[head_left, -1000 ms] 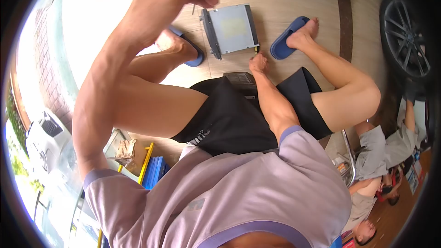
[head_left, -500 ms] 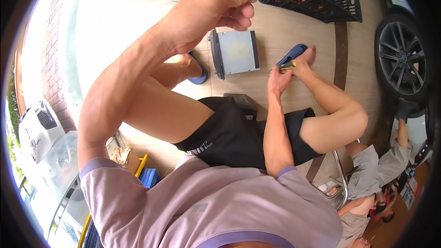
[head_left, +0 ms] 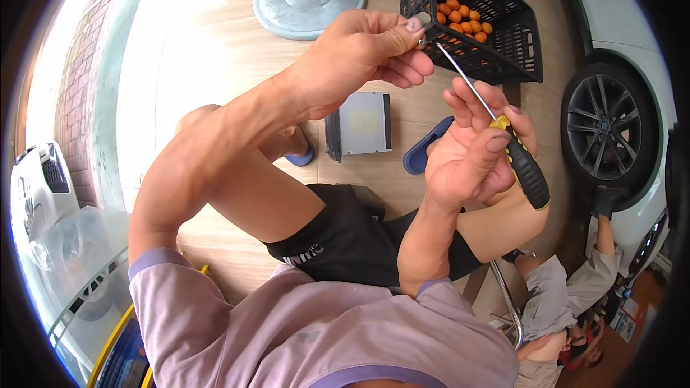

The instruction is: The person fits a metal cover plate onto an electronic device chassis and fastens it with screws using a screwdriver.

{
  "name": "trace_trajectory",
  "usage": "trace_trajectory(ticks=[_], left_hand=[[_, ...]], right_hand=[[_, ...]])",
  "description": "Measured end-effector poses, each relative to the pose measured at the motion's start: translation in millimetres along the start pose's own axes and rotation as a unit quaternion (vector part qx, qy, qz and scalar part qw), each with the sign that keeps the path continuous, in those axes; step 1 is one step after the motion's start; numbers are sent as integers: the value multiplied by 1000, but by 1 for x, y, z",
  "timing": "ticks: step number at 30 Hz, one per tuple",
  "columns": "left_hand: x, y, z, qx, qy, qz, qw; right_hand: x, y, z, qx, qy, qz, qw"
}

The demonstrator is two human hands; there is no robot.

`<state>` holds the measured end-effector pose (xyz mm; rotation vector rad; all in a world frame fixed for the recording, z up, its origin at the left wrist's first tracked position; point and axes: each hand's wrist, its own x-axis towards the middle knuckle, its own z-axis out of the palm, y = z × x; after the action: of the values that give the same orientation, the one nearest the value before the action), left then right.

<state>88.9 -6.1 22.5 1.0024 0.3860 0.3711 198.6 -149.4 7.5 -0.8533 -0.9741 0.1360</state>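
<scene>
My left hand [head_left: 381, 54] is raised, thumb and fingers pinching a small object [head_left: 421, 21], pale and partly metallic, too small to name. To its right, my right hand [head_left: 478, 144] holds a screwdriver [head_left: 528, 172] with a black and yellow handle between thumb and fingers. The screwdriver's thin shaft points up and left, its tip close to the small object; contact between them cannot be made out. Below my left hand, a grey metal box-shaped unit [head_left: 365, 123] with a dark front lies on the floor between my feet.
A black crate [head_left: 510, 39] with oranges [head_left: 463, 18] stands at the top right. Beside it is a round stand base [head_left: 309, 0]. A car wheel [head_left: 611, 126] is at the right. Another person [head_left: 550, 302] sits at the lower right; a yellow-edged rack [head_left: 115, 345] is lower left.
My right hand has risen from near my foot, bringing the screwdriver up beside my left hand. The view has shifted, so the crate and the stand base show more fully.
</scene>
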Motion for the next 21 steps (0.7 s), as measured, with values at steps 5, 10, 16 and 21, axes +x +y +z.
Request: trace_trajectory(ticks=[5,10,16,21], left_hand=[[-6,1,-1,-2,19,-12,1000],[-5,0,-6,3,31,-6,1000],[-2,1,-3,22,57,1,998],[1,-3,-4,36,61,2,997]], right_hand=[[-2,7,12,-55,-29,-10,998],[1,7,12,-74,-24,-18,997],[2,15,8,-92,-47,-25,994],[2,20,3,-96,-64,-28,993]])
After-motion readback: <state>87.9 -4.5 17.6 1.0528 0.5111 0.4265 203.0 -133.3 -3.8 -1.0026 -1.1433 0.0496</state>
